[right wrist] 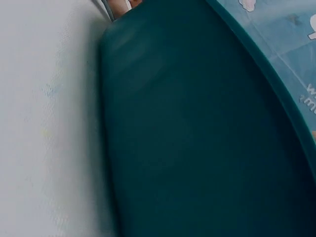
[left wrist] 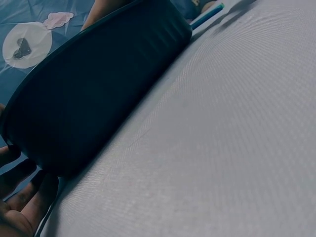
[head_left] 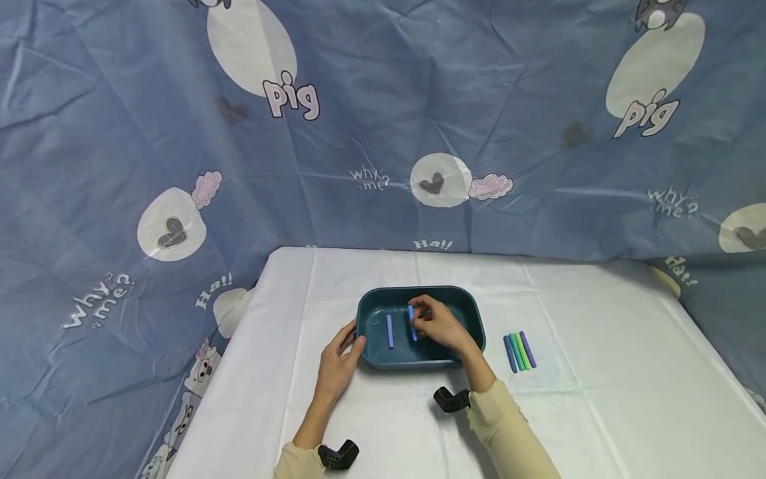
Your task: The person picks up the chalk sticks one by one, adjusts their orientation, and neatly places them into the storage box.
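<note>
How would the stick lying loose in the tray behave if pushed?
The loose stick looks slim and rod-like, so it may roll. Its straightness suggests stiffness. The walled tray would probably contain it.

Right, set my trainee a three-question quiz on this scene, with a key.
1. True or false: the left grip touches the tray.
2. How many colored sticks lie on the white cloth outside the tray? A two; B four; C six.
3. Fill the gap: the right grip pinches a ____ stick.
Key: 1 true; 2 B; 3 blue.
</note>
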The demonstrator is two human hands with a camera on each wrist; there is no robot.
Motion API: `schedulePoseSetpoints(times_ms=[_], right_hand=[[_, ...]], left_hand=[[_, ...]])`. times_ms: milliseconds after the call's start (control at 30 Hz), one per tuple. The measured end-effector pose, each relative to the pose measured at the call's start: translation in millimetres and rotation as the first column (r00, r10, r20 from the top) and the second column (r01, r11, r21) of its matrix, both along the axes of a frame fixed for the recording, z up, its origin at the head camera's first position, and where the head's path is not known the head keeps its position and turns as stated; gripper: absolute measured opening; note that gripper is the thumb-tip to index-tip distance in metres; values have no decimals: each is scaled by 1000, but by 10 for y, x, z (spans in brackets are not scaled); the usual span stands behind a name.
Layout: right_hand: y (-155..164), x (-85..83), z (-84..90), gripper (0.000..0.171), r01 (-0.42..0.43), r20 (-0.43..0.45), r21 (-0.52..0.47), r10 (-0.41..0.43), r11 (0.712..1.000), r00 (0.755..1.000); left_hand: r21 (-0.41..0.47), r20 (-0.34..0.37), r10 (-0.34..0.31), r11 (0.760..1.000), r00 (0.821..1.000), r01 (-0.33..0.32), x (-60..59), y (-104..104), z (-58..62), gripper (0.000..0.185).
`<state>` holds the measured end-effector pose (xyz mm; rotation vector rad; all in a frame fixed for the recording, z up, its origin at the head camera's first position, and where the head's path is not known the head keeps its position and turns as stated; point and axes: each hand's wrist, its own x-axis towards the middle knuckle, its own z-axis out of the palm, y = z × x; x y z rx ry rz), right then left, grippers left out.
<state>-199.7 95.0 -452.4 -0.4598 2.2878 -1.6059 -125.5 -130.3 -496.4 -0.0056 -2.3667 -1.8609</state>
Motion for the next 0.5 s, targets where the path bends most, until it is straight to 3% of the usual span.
schedulePoseSetpoints(times_ms=[100, 333, 500], right_hand=[[-37, -10, 2, 38, -9, -2, 14, 9, 1000, 1000], [-56, -198, -365, 37, 18, -8, 40, -18, 999, 1000], [-116, -208, -376, 37, 15, -4, 74, -15, 997, 1000]], left_hand=[[4, 5, -6, 1000, 1000, 6, -9, 2, 3, 47], [11, 6, -16, 1000, 1000, 16, -19, 13, 7, 47], [6, 16, -4, 1000, 1000, 4, -9, -3, 0, 47]])
